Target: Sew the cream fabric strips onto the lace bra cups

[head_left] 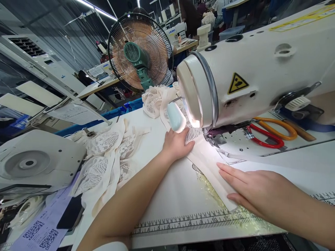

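Note:
A cream fabric piece with lace (205,153) lies under the needle area of a white sewing machine (248,66), its plain end reaching toward the front of the table. My left hand (178,143) rests on the lace part, thumb spread from the fingers; a pale blue lamp-like part (176,116) hides some fingertips. Flat along the plain end lies my right hand (251,184), fingers stretched out and thumb near the fabric's edge. Behind the machine head sits more bunched lace fabric (153,101). The needle itself is hidden.
Lace bra-like pieces (104,153) are piled left of my left forearm. Red-handled scissors (267,139) and an orange-handled tool (285,127) lie under the machine arm. A printed ruler (183,225) runs along the front edge. A phone (70,212) lies at left; a large fan (140,52) stands behind.

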`<action>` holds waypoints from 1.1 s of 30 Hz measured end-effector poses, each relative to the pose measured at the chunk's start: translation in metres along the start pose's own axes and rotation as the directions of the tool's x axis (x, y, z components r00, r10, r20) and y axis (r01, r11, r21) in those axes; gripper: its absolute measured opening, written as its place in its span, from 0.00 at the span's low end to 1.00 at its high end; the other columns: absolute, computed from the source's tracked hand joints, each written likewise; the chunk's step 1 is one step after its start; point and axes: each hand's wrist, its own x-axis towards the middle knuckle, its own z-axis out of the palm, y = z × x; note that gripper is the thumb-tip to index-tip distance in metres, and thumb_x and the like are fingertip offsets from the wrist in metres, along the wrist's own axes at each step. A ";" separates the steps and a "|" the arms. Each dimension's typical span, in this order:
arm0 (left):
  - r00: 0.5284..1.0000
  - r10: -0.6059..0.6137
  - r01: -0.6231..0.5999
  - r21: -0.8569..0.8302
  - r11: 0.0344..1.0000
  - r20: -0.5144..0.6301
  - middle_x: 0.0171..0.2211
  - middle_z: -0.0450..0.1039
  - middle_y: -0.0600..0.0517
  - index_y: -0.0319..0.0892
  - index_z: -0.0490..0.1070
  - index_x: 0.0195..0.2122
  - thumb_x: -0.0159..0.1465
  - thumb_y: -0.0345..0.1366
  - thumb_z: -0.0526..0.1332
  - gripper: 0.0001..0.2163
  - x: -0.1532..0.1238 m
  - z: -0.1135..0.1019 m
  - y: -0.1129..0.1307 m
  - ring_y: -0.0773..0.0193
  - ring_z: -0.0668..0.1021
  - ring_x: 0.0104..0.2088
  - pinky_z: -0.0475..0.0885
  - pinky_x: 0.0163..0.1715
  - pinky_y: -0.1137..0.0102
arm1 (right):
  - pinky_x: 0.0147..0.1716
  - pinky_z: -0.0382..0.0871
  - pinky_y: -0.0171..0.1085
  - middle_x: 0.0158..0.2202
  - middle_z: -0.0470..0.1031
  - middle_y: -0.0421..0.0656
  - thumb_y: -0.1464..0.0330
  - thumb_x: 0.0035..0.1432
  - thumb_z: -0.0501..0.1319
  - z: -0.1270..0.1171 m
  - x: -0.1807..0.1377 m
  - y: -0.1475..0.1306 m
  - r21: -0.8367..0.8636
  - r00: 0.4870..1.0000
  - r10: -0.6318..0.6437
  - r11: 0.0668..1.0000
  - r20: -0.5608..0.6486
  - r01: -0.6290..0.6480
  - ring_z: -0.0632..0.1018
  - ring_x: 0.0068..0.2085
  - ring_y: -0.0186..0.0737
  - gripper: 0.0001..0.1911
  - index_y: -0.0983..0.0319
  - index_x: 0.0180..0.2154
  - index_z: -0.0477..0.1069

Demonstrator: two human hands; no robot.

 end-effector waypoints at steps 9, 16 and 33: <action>0.915 0.314 -0.291 0.127 0.948 -0.254 0.45 0.69 0.40 0.37 0.69 0.45 0.64 0.42 0.51 0.16 -0.026 0.001 0.019 0.48 0.71 0.47 0.64 0.50 0.46 | 0.14 0.68 0.34 0.43 0.78 0.44 0.64 0.67 0.40 -0.018 -0.008 0.008 0.064 1.000 -0.009 0.998 0.012 0.008 0.77 0.23 0.34 0.26 0.64 0.40 0.75; 0.721 0.692 -0.691 0.054 0.721 -0.004 0.39 0.70 0.47 0.38 0.70 0.45 0.66 0.43 0.50 0.16 -0.085 0.009 0.067 0.62 0.72 0.36 0.68 0.32 0.66 | 0.19 0.69 0.35 0.41 0.73 0.45 0.64 0.65 0.45 -0.017 -0.032 0.017 0.181 0.991 0.051 0.981 0.124 -0.073 0.76 0.27 0.37 0.18 0.57 0.43 0.72; 0.683 0.713 -0.678 0.224 0.700 -0.160 0.40 0.74 0.52 0.45 0.73 0.40 0.66 0.33 0.52 0.10 -0.071 0.008 0.045 0.65 0.71 0.36 0.61 0.47 0.60 | 0.20 0.42 0.34 0.26 0.60 0.39 0.59 0.63 0.47 0.007 -0.019 0.018 0.059 0.975 0.067 0.995 0.211 -0.081 0.61 0.19 0.35 0.17 0.56 0.47 0.68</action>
